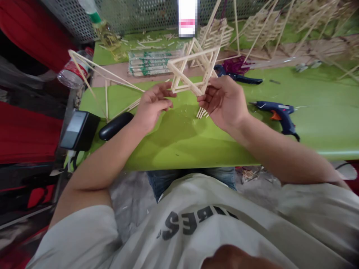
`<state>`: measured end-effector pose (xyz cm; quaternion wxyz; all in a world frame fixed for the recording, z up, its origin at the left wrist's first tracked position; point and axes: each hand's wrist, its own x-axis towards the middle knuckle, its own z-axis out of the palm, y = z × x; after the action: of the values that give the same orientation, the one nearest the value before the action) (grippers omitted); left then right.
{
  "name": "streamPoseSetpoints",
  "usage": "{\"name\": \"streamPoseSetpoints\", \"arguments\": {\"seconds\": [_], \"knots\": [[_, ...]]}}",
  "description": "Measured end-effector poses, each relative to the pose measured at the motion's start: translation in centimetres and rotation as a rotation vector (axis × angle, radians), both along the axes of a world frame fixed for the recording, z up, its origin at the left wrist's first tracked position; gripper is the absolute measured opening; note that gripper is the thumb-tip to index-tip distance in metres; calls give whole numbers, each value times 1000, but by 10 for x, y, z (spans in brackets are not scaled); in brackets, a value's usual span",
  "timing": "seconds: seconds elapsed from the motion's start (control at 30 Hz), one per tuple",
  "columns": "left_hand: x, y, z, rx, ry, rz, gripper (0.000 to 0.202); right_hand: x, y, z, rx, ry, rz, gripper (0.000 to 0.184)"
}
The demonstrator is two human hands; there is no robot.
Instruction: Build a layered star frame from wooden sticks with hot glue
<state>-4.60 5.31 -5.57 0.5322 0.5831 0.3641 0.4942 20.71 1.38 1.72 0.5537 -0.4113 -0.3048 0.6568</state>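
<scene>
A star-shaped frame of pale wooden sticks (193, 59) is held up above the green table. My right hand (226, 99) pinches its lower right corner between thumb and fingers. Close to the frame's lower left corner is my left hand (155, 104), its fingers loosely bent and the thumb apart from them. Whether those fingertips touch the sticks I cannot tell. Below my right hand, several short loose sticks (202, 113) lie on the table, partly hidden. To the right rests a blue hot glue gun (280, 110) with an orange trigger.
Bagged stick bundles (151, 62) lie behind the frame. Blue-handled pliers (244, 79) are at the back, near purple cord (238, 63). Stick structures (263, 28) line the far right. At left stand a long stick frame (106, 99), a black device (80, 130) and bottles (108, 35).
</scene>
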Motion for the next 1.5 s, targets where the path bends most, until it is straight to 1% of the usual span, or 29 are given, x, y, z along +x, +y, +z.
{"name": "streamPoseSetpoints", "arguments": {"seconds": [0.03,0.1,0.2,0.3,0.37,0.43,0.53,0.6,0.67,0.7,0.73,0.8,0.83,0.9,0.97,1.03,1.13,1.2,1.27,1.33,1.4,1.47,1.5], "knots": [[5,-6,3,-63,-39,-35,50,-2,0,-3,6,-1,6,27],[14,-18,9,-97,-56,-79,52,-4,-1,-10,31,-4,23,28],[24,-32,19,-66,-55,-25,61,-4,-2,-17,89,-16,39,26],[23,-37,30,3,-72,105,58,5,-1,-19,81,-41,-27,23],[16,-34,36,59,-103,223,54,15,4,-17,66,-50,-117,17],[3,-27,41,111,-167,369,48,27,11,-14,55,-36,-208,11],[-19,-17,45,152,-264,569,31,40,20,-6,44,21,-331,10],[-30,-15,43,141,-287,653,17,43,24,-1,58,32,-397,11],[-33,-17,40,62,-257,644,12,44,25,2,53,26,-427,14],[-33,-20,38,31,-259,640,10,45,26,2,35,27,-416,15],[-31,-22,37,-48,-265,599,10,46,26,1,18,28,-384,15],[-24,-27,36,-212,-268,459,27,49,28,-5,9,24,-309,18],[-21,-28,37,-296,-274,410,34,50,30,-9,9,19,-282,19],[-15,-29,40,-423,-293,346,39,53,33,-16,0,16,-247,18],[-10,-27,43,-479,-313,333,39,54,35,-21,-24,24,-229,17],[-7,-24,46,-489,-318,330,37,54,38,-22,-47,30,-222,20],[-7,-21,45,-451,-290,316,38,52,41,-19,-71,38,-208,22],[-8,-22,42,-373,-229,325,37,52,43,-17,-72,48,-188,23],[-11,-24,36,-269,-112,330,32,54,45,-17,-53,46,-167,25],[-12,-27,28,-161,61,293,26,55,46,-18,-25,26,-163,29],[-11,-27,20,-41,275,211,26,56,47,-20,8,11,-167,31],[-8,-25,14,88,545,80,33,56,47,-23,42,8,-168,30],[-5,-23,12,156,698,-11,42,56,48,-24,56,8,-165,29]]}}
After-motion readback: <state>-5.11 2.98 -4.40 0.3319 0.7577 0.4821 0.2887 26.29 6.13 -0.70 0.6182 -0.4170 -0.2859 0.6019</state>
